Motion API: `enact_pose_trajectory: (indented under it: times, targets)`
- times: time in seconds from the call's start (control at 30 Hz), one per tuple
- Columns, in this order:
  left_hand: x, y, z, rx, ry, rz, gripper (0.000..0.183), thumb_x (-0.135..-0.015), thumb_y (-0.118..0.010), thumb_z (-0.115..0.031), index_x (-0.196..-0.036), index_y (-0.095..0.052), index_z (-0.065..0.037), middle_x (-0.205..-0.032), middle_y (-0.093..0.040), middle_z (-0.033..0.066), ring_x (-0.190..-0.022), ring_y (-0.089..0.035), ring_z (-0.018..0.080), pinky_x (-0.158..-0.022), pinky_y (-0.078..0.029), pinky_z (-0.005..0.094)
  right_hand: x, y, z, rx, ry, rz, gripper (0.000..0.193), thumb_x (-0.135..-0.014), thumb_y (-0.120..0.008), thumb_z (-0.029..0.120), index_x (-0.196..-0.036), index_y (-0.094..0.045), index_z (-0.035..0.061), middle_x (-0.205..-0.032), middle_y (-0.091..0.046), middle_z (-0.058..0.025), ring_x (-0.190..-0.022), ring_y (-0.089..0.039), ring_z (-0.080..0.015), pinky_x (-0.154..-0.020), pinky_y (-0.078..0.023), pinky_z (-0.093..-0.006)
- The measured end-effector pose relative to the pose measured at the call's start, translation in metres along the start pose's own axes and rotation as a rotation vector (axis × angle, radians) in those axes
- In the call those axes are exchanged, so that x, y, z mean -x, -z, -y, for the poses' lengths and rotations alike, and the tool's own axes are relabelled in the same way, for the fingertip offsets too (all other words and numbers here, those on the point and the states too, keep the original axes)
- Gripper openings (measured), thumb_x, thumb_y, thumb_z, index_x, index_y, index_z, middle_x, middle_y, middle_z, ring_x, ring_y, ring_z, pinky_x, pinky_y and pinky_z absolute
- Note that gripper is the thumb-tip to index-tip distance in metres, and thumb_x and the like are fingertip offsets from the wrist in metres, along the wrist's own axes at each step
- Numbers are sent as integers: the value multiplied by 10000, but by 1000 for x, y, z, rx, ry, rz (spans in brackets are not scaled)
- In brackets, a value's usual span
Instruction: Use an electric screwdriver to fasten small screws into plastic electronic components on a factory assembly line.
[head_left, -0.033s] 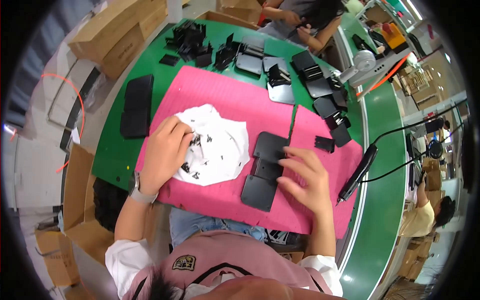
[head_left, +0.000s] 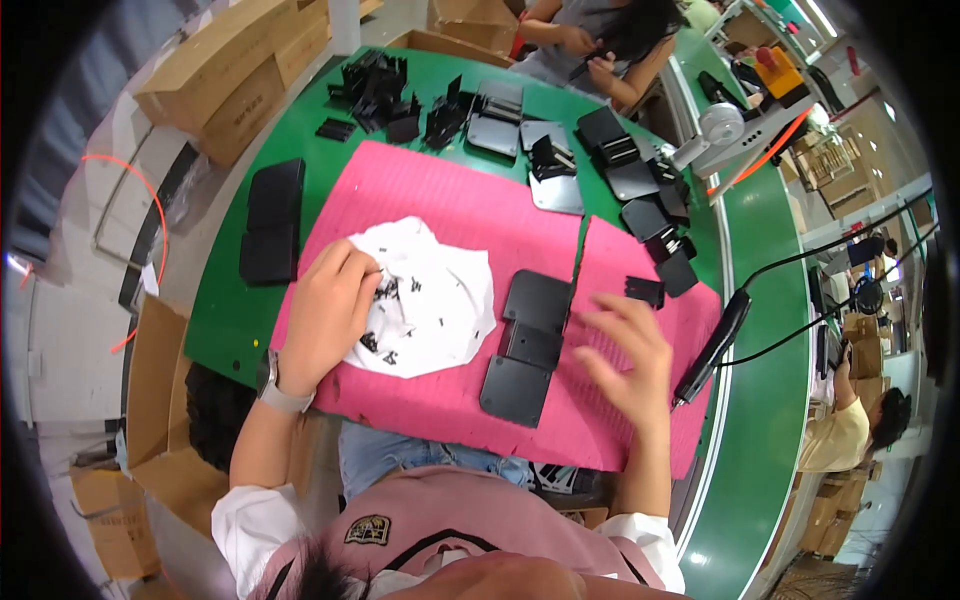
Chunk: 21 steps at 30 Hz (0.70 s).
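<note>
My left hand (head_left: 330,315) lies over the left edge of a crumpled white sheet (head_left: 458,285), its fingers pressed together at the small black screw-like pieces (head_left: 388,290) scattered there. What those fingertips hold, if anything, is hidden. Right of the sheet, a black two-panel assembly with a narrower middle section (head_left: 530,345) lies flat on the pink mat (head_left: 440,185). My right hand (head_left: 632,365) hovers just to the right of that assembly, apart from it, fingers spread and holding nothing. Beyond this hand, a black corded electric screwdriver (head_left: 716,350) hangs with its tip pointing down.
Black and silver panel assemblies (head_left: 555,192) and piles of black parts (head_left: 375,95) line the far side of the green table (head_left: 225,300). Another black assembly (head_left: 272,222) lies at left. A co-worker's hands (head_left: 590,55) hold something at the far edge. Cartons stand on the left.
My right hand has drawn away from the black assembly, moving right, and its fingers no longer touch or overlap the edge. The left hand stays at the sheet.
</note>
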<state>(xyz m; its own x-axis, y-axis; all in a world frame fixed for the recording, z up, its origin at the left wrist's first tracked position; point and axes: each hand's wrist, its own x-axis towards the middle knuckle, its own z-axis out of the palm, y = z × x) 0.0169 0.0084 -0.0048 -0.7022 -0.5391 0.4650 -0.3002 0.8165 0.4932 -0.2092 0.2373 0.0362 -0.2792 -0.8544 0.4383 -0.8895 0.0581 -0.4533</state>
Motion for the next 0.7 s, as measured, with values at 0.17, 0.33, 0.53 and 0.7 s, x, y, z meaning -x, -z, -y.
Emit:
enact_pose_trajectory:
  times: [0.17,0.33,0.53,0.7]
  targets:
    - [-2,3,-4,241,121,1,72,-834,-555,-12,-819,-498,30,-785,-519,157,-706,-542,326,-635,-421,383,42,50,-58,832,-322,-455,302,-791,-680,191,-1048,-618,43,-998,-626,-118,-900,-596,-295,-781,-484,-383]
    - [-9,11,1,244,90,-35,74,-822,-568,-11,-822,-509,35,-721,-544,158,-643,-554,325,-587,-423,386,59,62,-89,1048,-897,-234,564,-773,-660,428,-1177,-539,54,-998,-610,-148,-822,-630,-350,-685,-508,-441]
    - [-9,12,-5,162,62,-1,56,-805,-568,-3,-794,-525,32,-726,-546,152,-637,-557,310,-577,-424,372,73,68,-146,740,-898,-316,536,-707,-697,374,-1059,-567,-10,-806,-641,-198,-740,-627,-402,-686,-498,-469]
    - [-12,7,1,272,117,-82,50,-806,-527,-1,-777,-495,26,-658,-501,94,-578,-509,179,-541,-392,311,67,77,-155,126,-831,-280,377,-725,-652,250,-967,-564,-25,-673,-584,-118,-577,-576,-238,-571,-476,-355]
